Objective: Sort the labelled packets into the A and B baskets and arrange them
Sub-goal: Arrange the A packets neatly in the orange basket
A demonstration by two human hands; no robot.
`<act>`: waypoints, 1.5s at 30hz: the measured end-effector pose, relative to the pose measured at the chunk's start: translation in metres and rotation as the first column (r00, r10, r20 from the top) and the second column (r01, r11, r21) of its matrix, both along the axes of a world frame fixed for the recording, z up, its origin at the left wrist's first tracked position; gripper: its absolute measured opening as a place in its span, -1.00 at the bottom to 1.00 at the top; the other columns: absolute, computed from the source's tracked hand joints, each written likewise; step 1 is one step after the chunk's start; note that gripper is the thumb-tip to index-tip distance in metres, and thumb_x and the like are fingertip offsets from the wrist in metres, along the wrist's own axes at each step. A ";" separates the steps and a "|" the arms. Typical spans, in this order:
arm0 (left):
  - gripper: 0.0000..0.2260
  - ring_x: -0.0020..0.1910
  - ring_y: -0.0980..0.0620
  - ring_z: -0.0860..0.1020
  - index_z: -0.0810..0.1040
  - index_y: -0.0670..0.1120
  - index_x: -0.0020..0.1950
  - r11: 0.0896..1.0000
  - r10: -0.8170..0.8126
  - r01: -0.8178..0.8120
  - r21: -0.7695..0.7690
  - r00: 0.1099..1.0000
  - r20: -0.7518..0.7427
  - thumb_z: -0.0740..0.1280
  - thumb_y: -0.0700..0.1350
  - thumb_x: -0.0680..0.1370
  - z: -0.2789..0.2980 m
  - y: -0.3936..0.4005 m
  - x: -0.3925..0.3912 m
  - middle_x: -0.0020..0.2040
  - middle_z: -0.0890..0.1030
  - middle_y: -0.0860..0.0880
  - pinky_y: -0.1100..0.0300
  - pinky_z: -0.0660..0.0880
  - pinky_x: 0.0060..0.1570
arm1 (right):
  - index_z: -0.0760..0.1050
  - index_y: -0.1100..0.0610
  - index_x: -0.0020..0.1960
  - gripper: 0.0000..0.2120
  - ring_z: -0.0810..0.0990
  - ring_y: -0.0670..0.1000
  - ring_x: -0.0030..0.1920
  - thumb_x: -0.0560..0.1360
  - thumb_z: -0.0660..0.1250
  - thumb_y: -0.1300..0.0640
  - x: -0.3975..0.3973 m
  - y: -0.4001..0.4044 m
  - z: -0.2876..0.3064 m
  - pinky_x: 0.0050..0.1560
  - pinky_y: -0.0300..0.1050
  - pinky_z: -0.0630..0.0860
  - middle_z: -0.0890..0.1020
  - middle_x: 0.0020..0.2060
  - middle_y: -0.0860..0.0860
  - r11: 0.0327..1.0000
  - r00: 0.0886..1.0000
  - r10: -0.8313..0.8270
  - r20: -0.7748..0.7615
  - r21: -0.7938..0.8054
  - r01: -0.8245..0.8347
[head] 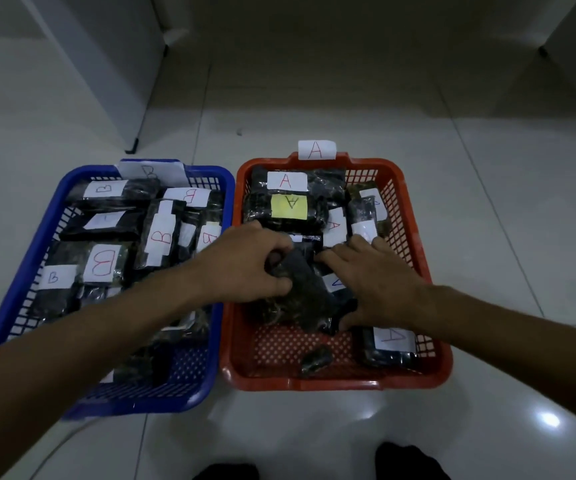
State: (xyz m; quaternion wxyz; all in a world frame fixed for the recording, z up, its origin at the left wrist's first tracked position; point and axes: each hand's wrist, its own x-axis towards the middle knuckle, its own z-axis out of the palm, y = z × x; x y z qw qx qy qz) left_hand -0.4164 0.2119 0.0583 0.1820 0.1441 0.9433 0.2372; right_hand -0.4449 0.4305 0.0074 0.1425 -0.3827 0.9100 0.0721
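Left hand (248,261) grips dark packet (300,292); right hand (376,282) presses flat.

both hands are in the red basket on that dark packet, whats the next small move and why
Probably lay the dark packet flat on the bare floor at the near end of the red A basket. The left hand grips it and the right hand rests on it; it sits crumpled over other A packets, while the far rows already lie tidy.
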 end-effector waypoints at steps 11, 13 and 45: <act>-0.84 -0.12 0.20 0.61 0.58 0.03 -0.10 0.887 0.118 -0.128 0.443 0.992 0.050 0.41 -0.25 0.47 0.001 0.011 -0.033 -0.13 0.63 0.10 0.23 0.55 -0.14 | 0.25 -0.16 0.35 -0.23 0.25 -0.08 0.24 0.27 0.44 -0.40 0.012 0.048 0.045 0.19 -0.09 0.22 0.44 0.29 -0.19 0.985 0.978 -0.148 0.147 -0.062 0.158; -0.80 -0.10 0.19 0.61 0.57 0.04 -0.09 0.880 0.081 -0.088 0.468 0.996 0.036 0.43 -0.26 0.46 -0.004 0.017 -0.032 -0.12 0.62 0.12 0.21 0.57 -0.10 | 0.22 -0.17 0.39 -0.15 0.22 -0.09 0.26 0.23 0.41 -0.46 0.021 0.064 0.048 0.12 -0.12 0.16 0.39 0.35 -0.20 0.991 0.982 -0.131 0.138 -0.015 0.134; -0.75 -0.07 0.11 0.49 0.49 0.01 -0.12 0.891 -0.072 0.168 0.422 0.969 -0.235 0.49 -0.27 0.42 -0.036 0.030 -0.020 -0.09 0.49 0.10 0.30 0.44 -0.05 | 0.42 -0.07 0.34 -0.64 0.46 0.02 0.15 0.59 0.21 -0.16 0.015 0.060 0.019 0.11 -0.03 0.29 0.59 0.22 -0.04 0.762 0.846 -0.532 -0.046 -0.462 0.454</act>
